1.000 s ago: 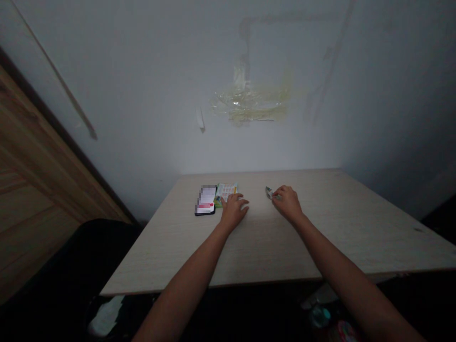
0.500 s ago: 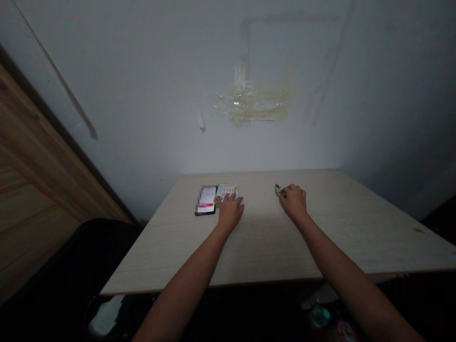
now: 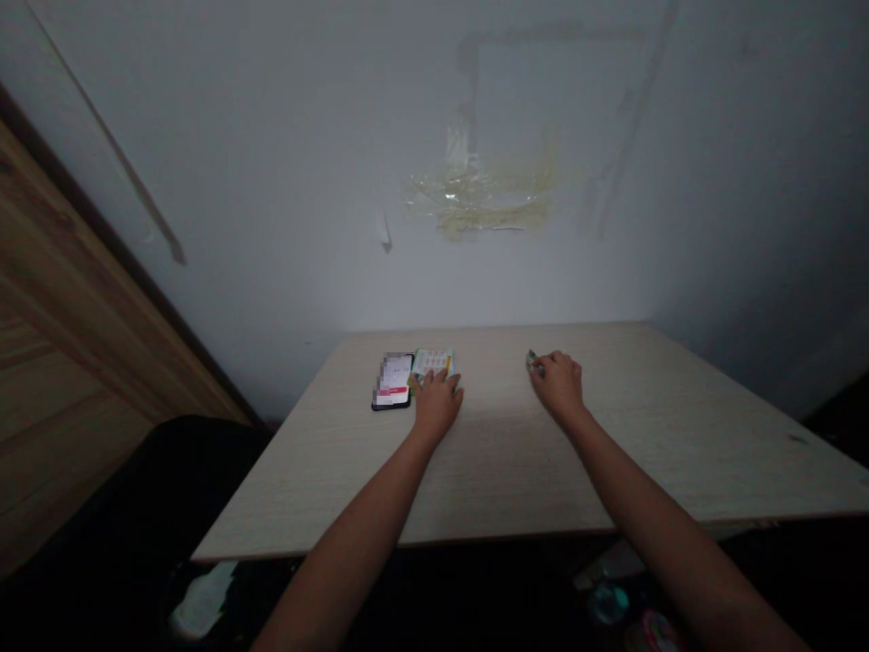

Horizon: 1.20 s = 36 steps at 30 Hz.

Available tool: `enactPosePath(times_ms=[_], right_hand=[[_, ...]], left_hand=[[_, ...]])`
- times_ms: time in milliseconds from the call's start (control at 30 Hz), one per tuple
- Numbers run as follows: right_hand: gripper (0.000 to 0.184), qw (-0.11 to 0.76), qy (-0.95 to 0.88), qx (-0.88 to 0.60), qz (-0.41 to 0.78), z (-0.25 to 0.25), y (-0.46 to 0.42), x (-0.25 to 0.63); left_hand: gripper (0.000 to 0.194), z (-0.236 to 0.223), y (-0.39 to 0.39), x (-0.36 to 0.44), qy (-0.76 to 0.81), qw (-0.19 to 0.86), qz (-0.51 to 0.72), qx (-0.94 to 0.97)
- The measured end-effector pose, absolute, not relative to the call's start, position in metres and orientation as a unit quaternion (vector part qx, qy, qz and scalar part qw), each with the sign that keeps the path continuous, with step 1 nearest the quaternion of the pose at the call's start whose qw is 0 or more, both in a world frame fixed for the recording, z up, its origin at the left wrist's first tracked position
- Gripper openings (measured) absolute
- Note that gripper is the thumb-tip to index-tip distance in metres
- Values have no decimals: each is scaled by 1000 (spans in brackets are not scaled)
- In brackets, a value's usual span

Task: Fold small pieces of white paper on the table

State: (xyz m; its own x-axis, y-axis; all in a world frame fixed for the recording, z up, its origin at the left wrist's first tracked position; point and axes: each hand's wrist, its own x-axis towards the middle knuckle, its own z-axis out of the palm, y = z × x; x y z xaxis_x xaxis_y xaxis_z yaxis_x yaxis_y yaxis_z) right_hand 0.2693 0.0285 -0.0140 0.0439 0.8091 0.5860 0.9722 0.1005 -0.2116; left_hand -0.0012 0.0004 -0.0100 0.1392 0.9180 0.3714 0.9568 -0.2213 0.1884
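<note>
"Where are the hands?"

"The right hand, curled closed, grips a small green-and-silver object on the pale wood-grain counter. The left hand, fingers spread, rests on a green-and-orange printed card beside a black smartphone."

"Any change?"

"Barely, only slight settling."

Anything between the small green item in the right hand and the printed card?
Nothing visible between the small green item at the right hand and the printed card; the left hand touches the card's near edge.
</note>
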Motion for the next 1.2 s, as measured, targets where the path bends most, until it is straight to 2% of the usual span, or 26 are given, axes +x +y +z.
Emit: enactPosePath(times_ms=[533, 767, 933, 1200], right_hand=[[25, 300, -685, -656, -102, -7, 23, 267], [26, 327, -771, -544, -45, -12, 23, 253], [34, 303, -842, -445, 44, -26, 26, 237], [35, 298, -851, -425, 84, -29, 27, 236]], left_hand=[[43, -12, 1, -3, -642, 61, -215, -734], [40, -10, 1, -2, -648, 41, -207, -732], [39, -7, -1, 0, -647, 40, -214, -731], [32, -4, -3, 0, -641, 58, -218, -734]])
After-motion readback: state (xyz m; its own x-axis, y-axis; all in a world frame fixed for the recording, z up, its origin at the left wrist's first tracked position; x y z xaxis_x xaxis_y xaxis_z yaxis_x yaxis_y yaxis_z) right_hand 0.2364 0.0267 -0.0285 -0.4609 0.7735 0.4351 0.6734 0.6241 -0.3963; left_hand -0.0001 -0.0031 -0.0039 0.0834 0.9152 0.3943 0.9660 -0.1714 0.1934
